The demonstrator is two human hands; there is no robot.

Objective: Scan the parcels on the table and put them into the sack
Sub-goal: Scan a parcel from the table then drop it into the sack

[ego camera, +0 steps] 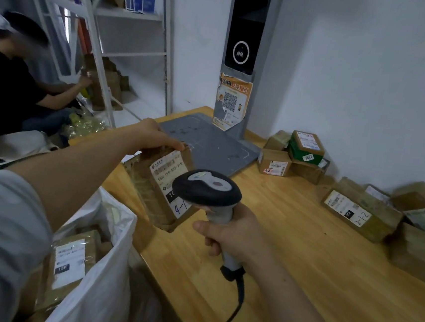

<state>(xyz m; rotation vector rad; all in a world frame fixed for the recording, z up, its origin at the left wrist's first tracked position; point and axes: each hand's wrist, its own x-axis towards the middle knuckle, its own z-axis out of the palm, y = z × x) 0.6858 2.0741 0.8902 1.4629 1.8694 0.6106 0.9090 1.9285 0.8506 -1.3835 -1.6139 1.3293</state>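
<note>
- The left hand (pixel 154 135) grips the top far edge of a brown box (pixel 161 184), with its fingers curled over that edge.
- The box is held up near the left edge of the wooden table (pixel 286 271). I cannot tell if its bottom corner touches the wood.
- The box leans, and its long side runs from far to near. Its white label (pixel 170 175) faces up and to the right.
- The right hand (pixel 233 234) is wrapped tight around the handle of the scanner (pixel 207 190).
- The scanner's black head sits just near and right of the label and covers its lower corner. The head points left and far, at the label, so the bar code lies right in front of it.
- The white sack (pixel 101 280) stands open at the near left, just below the left arm. A labelled box already lies inside it.
- I think the scan comes first. After that, the left hand is the closer one to drop the box in, moving near and left.
- More boxes (pixel 359 211) wait at the far right of the table.
</note>
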